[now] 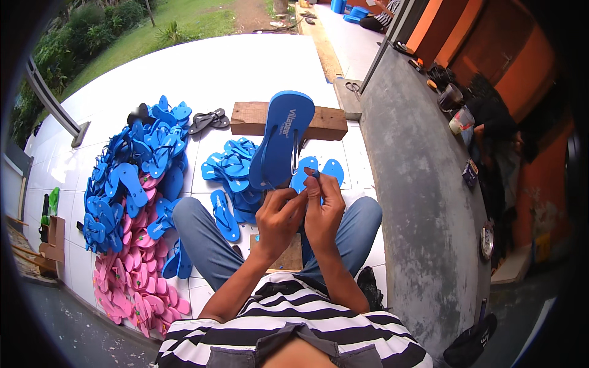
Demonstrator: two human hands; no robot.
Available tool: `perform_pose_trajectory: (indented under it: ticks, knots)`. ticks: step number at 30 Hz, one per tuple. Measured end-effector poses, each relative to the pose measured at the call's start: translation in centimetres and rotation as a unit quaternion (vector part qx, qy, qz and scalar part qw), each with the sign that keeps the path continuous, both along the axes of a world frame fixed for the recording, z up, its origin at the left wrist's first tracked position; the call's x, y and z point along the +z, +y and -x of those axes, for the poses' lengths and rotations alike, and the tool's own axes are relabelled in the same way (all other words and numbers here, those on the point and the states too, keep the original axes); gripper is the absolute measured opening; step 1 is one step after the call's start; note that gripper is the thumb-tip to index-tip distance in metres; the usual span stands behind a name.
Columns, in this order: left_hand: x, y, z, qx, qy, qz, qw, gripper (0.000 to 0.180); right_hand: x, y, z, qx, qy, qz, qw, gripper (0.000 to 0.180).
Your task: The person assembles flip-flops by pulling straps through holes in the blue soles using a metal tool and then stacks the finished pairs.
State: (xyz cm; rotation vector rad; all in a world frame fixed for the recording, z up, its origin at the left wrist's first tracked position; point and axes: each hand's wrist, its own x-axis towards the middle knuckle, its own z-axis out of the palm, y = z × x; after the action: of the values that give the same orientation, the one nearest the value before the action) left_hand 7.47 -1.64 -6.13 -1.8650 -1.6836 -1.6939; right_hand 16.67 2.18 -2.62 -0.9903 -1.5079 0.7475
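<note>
A blue flip-flop stands tilted up in front of me, its sole's printed face toward me. My left hand is closed at its lower end, fingers curled. Close beside it, my right hand is pinched, thumb against fingers, around a small bluish piece I cannot make out. The two hands meet at the fingertips. A thin pale loop shows along the flip-flop's right edge. Just beyond my right hand lie two blue soles, partly covered by it.
A wooden beam lies behind the flip-flop. Left are heaps of blue flip-flops and pink flip-flops; a smaller blue pile sits nearer. A wooden board lies between my knees. A grey ledge runs along the right.
</note>
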Motion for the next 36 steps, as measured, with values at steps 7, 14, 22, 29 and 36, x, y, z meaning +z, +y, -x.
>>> perform_pose_trajectory:
  ticks: [7, 14, 22, 29, 36]
  knots:
    - [2.5, 0.5, 4.9, -0.04, -0.147, -0.075, 0.986, 0.022, 0.6, 2.5, -0.8, 0.31, 0.207, 0.117, 0.921, 0.043]
    - [8.9, 5.8, 9.9, 0.01, 0.022, -0.005, 1.0, 0.033, 0.2, 3.9, -0.7, 0.423, 0.196, 0.159, 0.87, 0.046]
    - [11.7, 9.0, 9.1, -0.217, -0.152, 0.131, 0.956, 0.033, -1.0, 5.3, -0.8, 0.462, 0.138, 0.152, 0.863, 0.043]
    - [9.8, 7.4, 7.6, -0.216, -0.205, 0.093, 0.95, 0.028, -3.6, 6.7, 1.6, 0.569, 0.38, 0.236, 0.69, 0.041]
    - [5.9, 5.6, 6.1, -0.293, -0.397, 0.036, 0.869, 0.025, -0.4, 3.9, -0.7, 0.259, 0.095, 0.139, 0.951, 0.044]
